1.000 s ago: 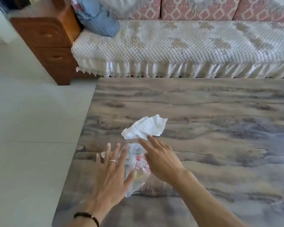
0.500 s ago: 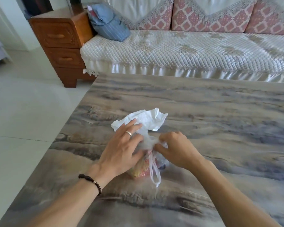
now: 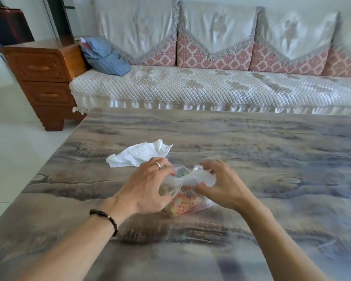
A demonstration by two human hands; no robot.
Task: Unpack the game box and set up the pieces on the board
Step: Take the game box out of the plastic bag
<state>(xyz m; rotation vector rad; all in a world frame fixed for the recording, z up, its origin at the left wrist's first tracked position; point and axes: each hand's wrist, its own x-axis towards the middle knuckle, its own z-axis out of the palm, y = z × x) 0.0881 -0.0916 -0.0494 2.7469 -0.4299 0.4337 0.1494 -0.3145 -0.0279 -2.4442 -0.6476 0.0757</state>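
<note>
A thin translucent plastic bag (image 3: 190,180) lies on the marbled table (image 3: 251,159), with a red and yellow printed packet (image 3: 182,203) showing through it. My left hand (image 3: 148,187) grips the bag's left side, fingers curled into the plastic. From the right, my right hand (image 3: 221,185) pinches the bag's bunched top between thumb and fingers. What the packet holds is hidden by the plastic and my hands.
A crumpled white tissue (image 3: 138,154) lies on the table just behind my left hand. Beyond the table's far edge stands a sofa (image 3: 211,86) with a blue pillow (image 3: 105,55). A wooden drawer cabinet (image 3: 43,78) stands at the left.
My hands went from reaching flat over the bag to gripping it, and now they pull its top apart sideways. The camera view has tilted up toward the sofa.
</note>
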